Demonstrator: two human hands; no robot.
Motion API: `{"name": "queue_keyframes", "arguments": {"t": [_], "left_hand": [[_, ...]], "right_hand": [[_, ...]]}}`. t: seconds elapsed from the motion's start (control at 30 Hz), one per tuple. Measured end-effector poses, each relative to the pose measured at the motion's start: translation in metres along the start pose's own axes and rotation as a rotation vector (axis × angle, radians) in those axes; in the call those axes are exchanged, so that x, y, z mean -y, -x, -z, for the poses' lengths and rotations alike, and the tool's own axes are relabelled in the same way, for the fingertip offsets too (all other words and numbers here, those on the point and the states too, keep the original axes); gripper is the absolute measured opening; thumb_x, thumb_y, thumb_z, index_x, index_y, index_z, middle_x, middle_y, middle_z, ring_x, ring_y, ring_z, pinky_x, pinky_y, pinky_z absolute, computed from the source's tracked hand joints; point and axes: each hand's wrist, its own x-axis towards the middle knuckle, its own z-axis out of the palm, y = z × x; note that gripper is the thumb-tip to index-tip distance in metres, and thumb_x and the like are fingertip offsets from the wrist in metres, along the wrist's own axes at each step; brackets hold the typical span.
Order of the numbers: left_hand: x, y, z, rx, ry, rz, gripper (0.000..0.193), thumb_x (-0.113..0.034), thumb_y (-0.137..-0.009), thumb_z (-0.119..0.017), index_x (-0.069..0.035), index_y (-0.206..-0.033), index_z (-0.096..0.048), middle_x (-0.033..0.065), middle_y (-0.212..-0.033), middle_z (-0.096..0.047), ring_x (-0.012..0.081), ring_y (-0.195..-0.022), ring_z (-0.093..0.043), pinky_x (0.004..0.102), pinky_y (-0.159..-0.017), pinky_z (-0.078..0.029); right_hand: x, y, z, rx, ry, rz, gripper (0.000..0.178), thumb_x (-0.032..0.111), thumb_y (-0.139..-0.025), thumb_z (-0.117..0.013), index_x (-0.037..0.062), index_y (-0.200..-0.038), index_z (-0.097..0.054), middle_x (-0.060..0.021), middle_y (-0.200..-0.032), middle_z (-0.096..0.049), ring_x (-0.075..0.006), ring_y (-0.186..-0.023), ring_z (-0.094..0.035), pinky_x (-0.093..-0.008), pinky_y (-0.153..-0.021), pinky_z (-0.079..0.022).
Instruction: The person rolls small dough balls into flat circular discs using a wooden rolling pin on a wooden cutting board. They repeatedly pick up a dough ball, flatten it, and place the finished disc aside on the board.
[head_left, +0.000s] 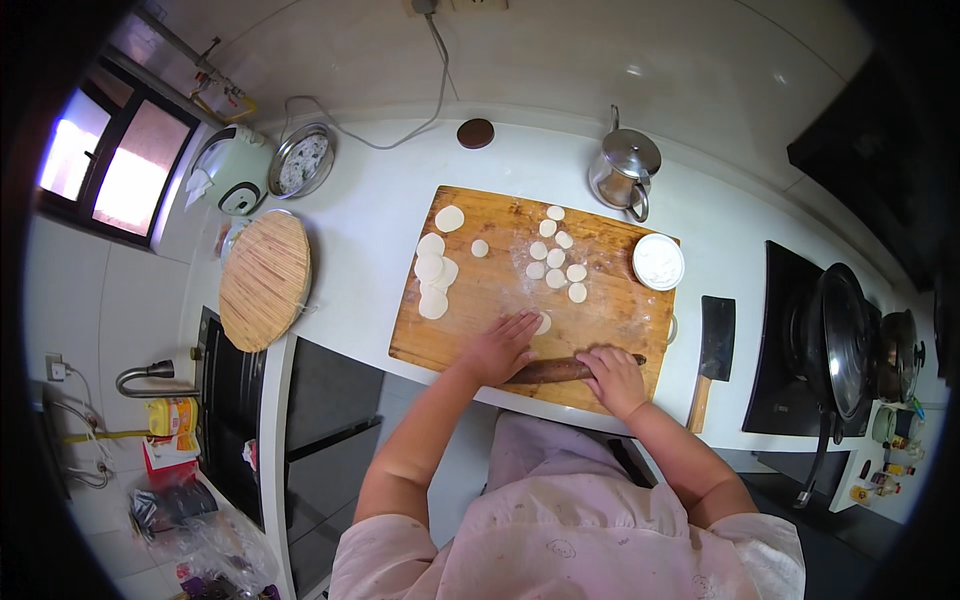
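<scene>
A wooden cutting board [480,340] lies on the counter before me. My left hand [500,348] is slightly blurred, fingers stretched out at the edge of a small dough disc [543,323]; whether they touch it I cannot tell. Just below that disc, my right hand [613,378] grips a dark wooden rolling pin [550,371] near its right end. The pin's left end is hidden by my left hand. Rolled-out dough wrappers [432,303] overlap along the board's left side. Several small flattened dough pieces [555,278] sit at the upper middle, amid flour.
A white bowl of flour [658,262] stands on the board's right corner. To its right lies a cleaver [716,340]; beyond it, a stove with a wok [842,340]. A steel pot [630,160] stands behind. At left are a round slatted lid [265,280], metal bowl [302,163] and rice cooker [235,170].
</scene>
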Motion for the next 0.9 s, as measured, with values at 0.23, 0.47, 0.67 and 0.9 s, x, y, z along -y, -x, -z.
{"name": "queue_keyframes", "arguments": {"t": [0.23, 0.47, 0.67, 0.9], "left_hand": [[-0.001, 0.031, -0.01, -0.282, -0.128, 0.243, 0.069, -0.032, -0.098, -0.058, -0.006, -0.155, -0.031, 0.0152, -0.161, -0.033, 0.0351, -0.15, -0.029, 0.0566, -0.122, -0.019], [0.019, -0.005, -0.005, -0.415, -0.147, 0.277, 0.072, -0.036, -0.096, -0.06, -0.006, -0.155, -0.032, 0.0166, -0.161, -0.032, 0.0375, -0.15, -0.026, 0.0571, -0.121, -0.02], [0.034, -0.037, 0.001, -0.405, -0.223, 0.31, 0.081, -0.041, -0.095, -0.06, -0.003, -0.157, -0.025, 0.0177, -0.163, -0.027, 0.037, -0.152, -0.024, 0.0558, -0.122, -0.018], [0.018, 0.034, -0.013, -0.254, -0.184, 0.272, 0.083, -0.041, -0.095, -0.06, -0.003, -0.158, -0.023, 0.0179, -0.165, -0.024, 0.0369, -0.152, -0.022, 0.0558, -0.122, -0.018]], "right_hand": [[-0.005, -0.028, 0.004, -0.013, 0.026, -0.058, 0.056, 0.015, -0.075, -0.078, 0.0123, -0.127, -0.06, -0.0065, -0.119, -0.059, -0.0284, -0.113, -0.056, -0.0419, -0.097, -0.046], [-0.005, -0.084, -0.004, -0.09, 0.147, -0.138, 0.065, 0.033, -0.087, -0.072, 0.0076, -0.142, -0.049, -0.0126, -0.151, -0.043, -0.0355, -0.14, -0.039, -0.0451, -0.117, -0.033], [-0.011, -0.1, -0.006, -0.058, 0.195, -0.264, 0.077, 0.04, -0.091, -0.066, 0.0069, -0.154, -0.036, -0.0145, -0.161, -0.033, -0.0372, -0.148, -0.029, -0.046, -0.123, -0.023], [0.023, -0.056, -0.001, 0.123, 0.107, -0.122, 0.077, 0.039, -0.092, -0.066, 0.0072, -0.154, -0.035, -0.0136, -0.161, -0.032, -0.035, -0.15, -0.027, -0.0488, -0.123, -0.021]]}}
